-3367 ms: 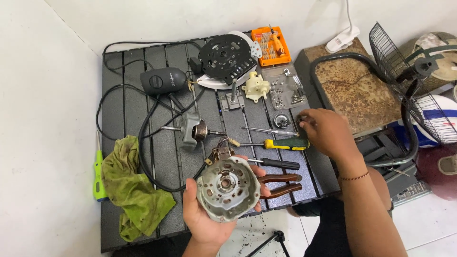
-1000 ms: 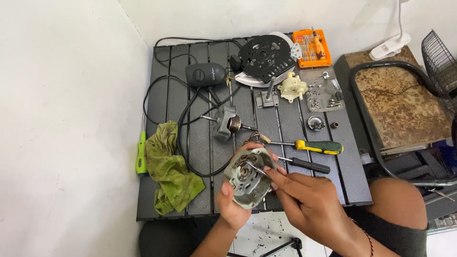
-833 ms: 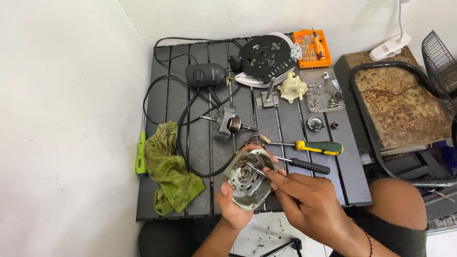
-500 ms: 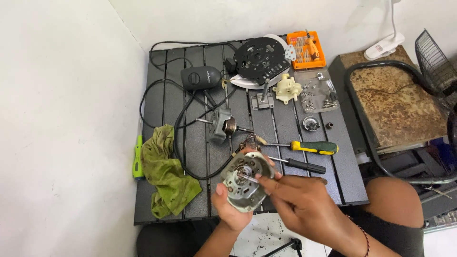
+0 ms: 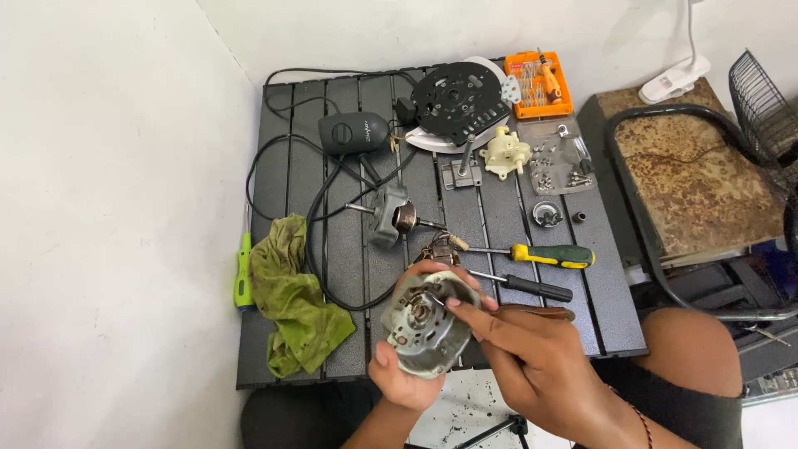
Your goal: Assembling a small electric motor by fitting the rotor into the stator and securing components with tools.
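My left hand (image 5: 406, 376) cups a grey metal motor housing (image 5: 422, 328) above the near edge of a dark slatted table (image 5: 283, 166). My right hand (image 5: 532, 357) reaches in from the right, its fingertips pinching a small part against the housing's open face; the part is too small to make out. Just past the housing lie a yellow-and-green screwdriver (image 5: 544, 254), a black-handled screwdriver (image 5: 524, 287) and brown-handled pliers (image 5: 540, 313), partly hidden by my right hand.
A dirty green rag (image 5: 295, 291) and a green tool (image 5: 243, 274) lie at the left. Farther back are a rotor with shaft (image 5: 391, 218), a black cabled unit (image 5: 353, 133), a black round plate (image 5: 457, 98), an orange bit case (image 5: 539, 83) and a tray of screws (image 5: 555, 158). A rusty stool (image 5: 698, 179) stands at right.
My right hand left the right side of the table and came to the housing. Over the last second its fingers have stayed at the housing's face; the view has shifted slightly.
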